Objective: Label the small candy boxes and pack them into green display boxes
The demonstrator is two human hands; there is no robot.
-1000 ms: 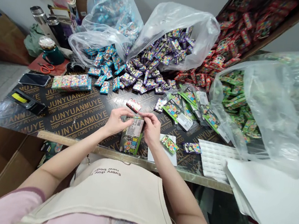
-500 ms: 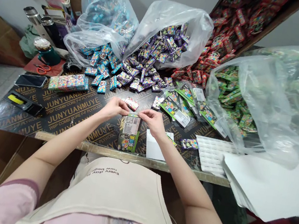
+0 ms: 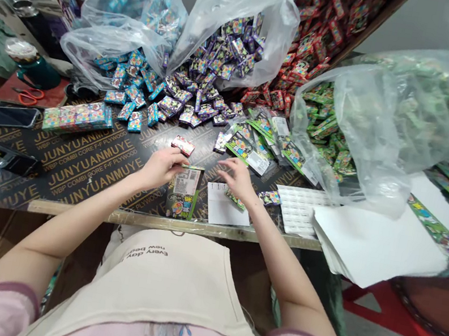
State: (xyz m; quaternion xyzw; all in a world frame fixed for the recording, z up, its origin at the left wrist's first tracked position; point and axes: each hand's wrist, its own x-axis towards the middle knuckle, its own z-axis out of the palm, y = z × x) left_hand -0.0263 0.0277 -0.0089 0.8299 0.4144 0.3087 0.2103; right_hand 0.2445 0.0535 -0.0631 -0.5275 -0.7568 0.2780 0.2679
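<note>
A flat green-and-black printed packet (image 3: 182, 198) with a white label lies near the table's front edge. At its top left corner, my left hand (image 3: 161, 168) pinches the packet between thumb and fingers. My right hand (image 3: 238, 179) is off the packet, to its right, with thumb and fingers apart and nothing visible in them. Under the right wrist lies a white card (image 3: 218, 207) with a small green packet (image 3: 235, 199) on it. Just beyond my left hand is a small red-and-white box (image 3: 182, 145).
Behind are plastic bags of small blue boxes (image 3: 133, 96), purple boxes (image 3: 228, 65) and green boxes (image 3: 330, 128), plus red boxes (image 3: 314, 45). Several flat packets (image 3: 249, 148) overlap ahead. A sticker sheet (image 3: 301, 210) and white paper (image 3: 359, 236) lie right; scissors (image 3: 29, 96) and a phone (image 3: 11, 117) left.
My right hand has let go of the packet's top edge and moved right. My left hand stays at the top left corner. The camera view has turned to the right.
</note>
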